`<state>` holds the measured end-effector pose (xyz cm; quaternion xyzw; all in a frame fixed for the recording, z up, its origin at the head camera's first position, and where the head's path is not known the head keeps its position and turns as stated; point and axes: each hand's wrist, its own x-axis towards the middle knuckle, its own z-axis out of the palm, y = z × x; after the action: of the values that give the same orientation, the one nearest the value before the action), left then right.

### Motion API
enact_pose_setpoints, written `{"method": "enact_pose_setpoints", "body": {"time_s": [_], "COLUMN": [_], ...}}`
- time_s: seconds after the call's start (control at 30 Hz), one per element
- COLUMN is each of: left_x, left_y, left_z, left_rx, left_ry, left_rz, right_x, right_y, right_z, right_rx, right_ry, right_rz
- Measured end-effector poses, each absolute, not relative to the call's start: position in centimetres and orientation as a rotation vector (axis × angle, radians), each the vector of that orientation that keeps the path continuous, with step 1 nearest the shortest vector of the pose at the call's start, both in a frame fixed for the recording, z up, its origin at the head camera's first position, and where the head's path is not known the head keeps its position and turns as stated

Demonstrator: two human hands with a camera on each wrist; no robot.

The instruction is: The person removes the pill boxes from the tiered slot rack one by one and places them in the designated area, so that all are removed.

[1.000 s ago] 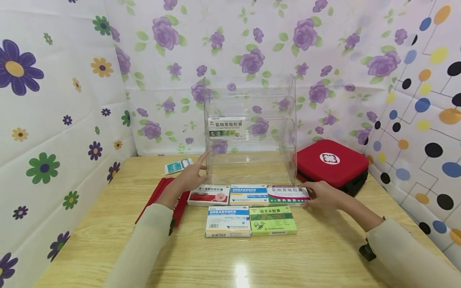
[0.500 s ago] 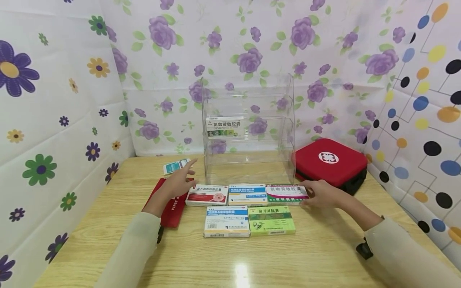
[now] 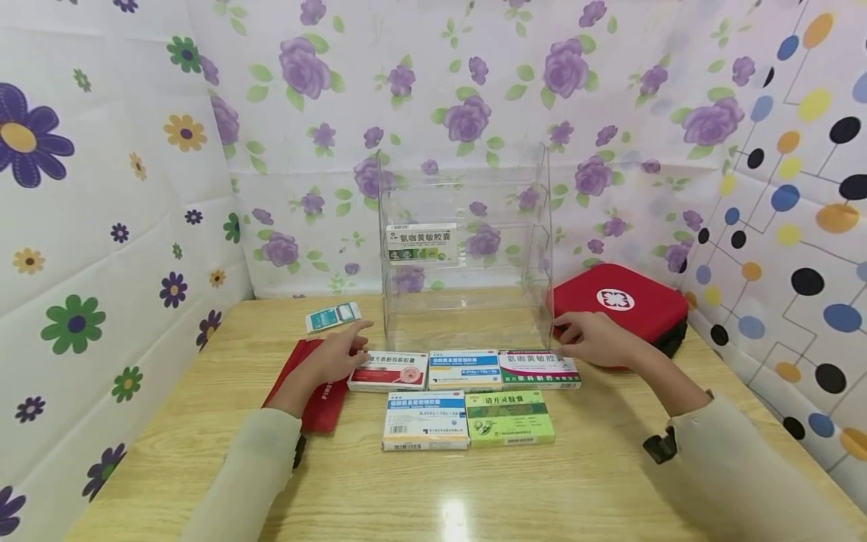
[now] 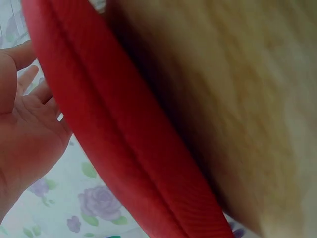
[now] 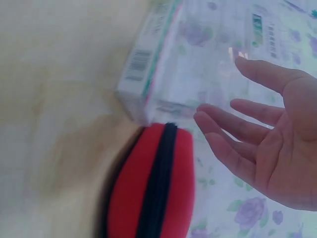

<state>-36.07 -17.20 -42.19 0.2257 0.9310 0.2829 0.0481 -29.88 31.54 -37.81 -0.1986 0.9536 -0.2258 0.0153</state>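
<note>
My left hand (image 3: 333, 357) hovers over the red first-aid pouch (image 3: 323, 406), its fingertips by the left end of a red-and-white medicine box (image 3: 387, 372). In the left wrist view this hand (image 4: 29, 119) holds nothing; the pouch's edge partly covers its fingers. My right hand (image 3: 596, 339) is just above the right end of a magenta-and-green medicine box (image 3: 538, 369). With fingers apart, the right hand (image 5: 267, 139) is free of the box in the right wrist view. A blue-and-white box (image 3: 463, 369) lies between those two boxes, making one row.
Nearer me lie another blue-and-white box (image 3: 425, 421) and a green box (image 3: 510, 418). Behind the row stands a clear tiered rack (image 3: 467, 301) with one white medicine box (image 3: 422, 242) on it. A red case (image 3: 623, 297) sits right; a small teal-and-white packet (image 3: 333, 317) lies left.
My left hand has drawn back from the rack's left side, leftward and toward me. The right hand has let go of the magenta-and-green box's right end and risen slightly.
</note>
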Motion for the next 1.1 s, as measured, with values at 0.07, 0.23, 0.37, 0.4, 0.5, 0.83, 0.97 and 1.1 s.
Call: {"method": "enact_pose_setpoints", "body": {"time_s": [0.07, 0.23, 0.37, 0.4, 0.5, 0.83, 0.97, 1.1], "left_x": [-36.1, -36.0, -35.8, -35.8, -35.7, -36.0, -36.5, -37.2], "left_y": [-17.2, -17.4, -17.2, -17.1, -16.9, -16.8, -16.1, -14.6], "left_z": [-42.2, -41.9, -41.8, -41.8, -41.8, -41.8, -41.0, -39.7], "left_rx": [0.708, 0.766, 0.750, 0.743, 0.716, 0.723, 0.685, 0.649], "left_ry": [2.831, 2.830, 2.820, 2.815, 2.809, 2.817, 2.836, 2.880], "left_rz": [0.860, 0.865, 0.837, 0.829, 0.808, 0.743, 0.817, 1.011], "right_x": [-30.3, -31.5, -32.5, -32.7, -33.2, -35.4, -36.4, -37.6], "right_y": [30.9, 29.0, 27.9, 27.7, 27.0, 23.6, 22.3, 21.0], "right_z": [-37.3, -36.5, -36.1, -36.0, -35.4, -33.9, -33.7, -33.6], "right_rx": [-0.645, -0.664, -0.662, -0.658, -0.646, -0.648, -0.630, -0.661], "right_ry": [2.980, 2.982, 2.972, 2.972, 2.977, 2.976, 3.015, 3.065], "right_rz": [-0.725, -0.842, -0.937, -0.959, -1.036, -1.256, -1.357, -1.431]}}
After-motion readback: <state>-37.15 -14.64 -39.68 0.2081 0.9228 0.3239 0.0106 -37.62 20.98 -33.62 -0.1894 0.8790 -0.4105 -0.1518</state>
